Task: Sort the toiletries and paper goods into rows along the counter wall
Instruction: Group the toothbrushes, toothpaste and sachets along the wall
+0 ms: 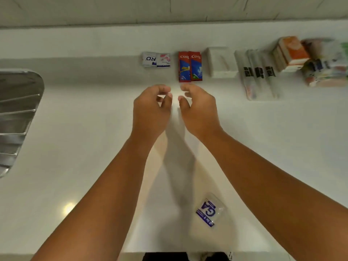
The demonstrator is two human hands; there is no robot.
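Note:
A row of goods runs along the back of the white counter [79,166]: two small sachets [156,59], two red toothpaste boxes [190,66], a white tissue pack [221,62], clear-wrapped toothbrush packs [259,74], an orange and white box [291,52] and a colourful wrapped pack [325,65]. My left hand [150,110] and my right hand [197,108] hover side by side just in front of the toothpaste boxes, fingers curled and apart, holding nothing. A clear sachet with blue print [209,212] lies alone near the front edge, under my right forearm.
A steel sink drainboard [17,113] is set into the counter at the left. The pale wall [169,10] rises behind the row. The counter's front edge runs along the bottom of the view.

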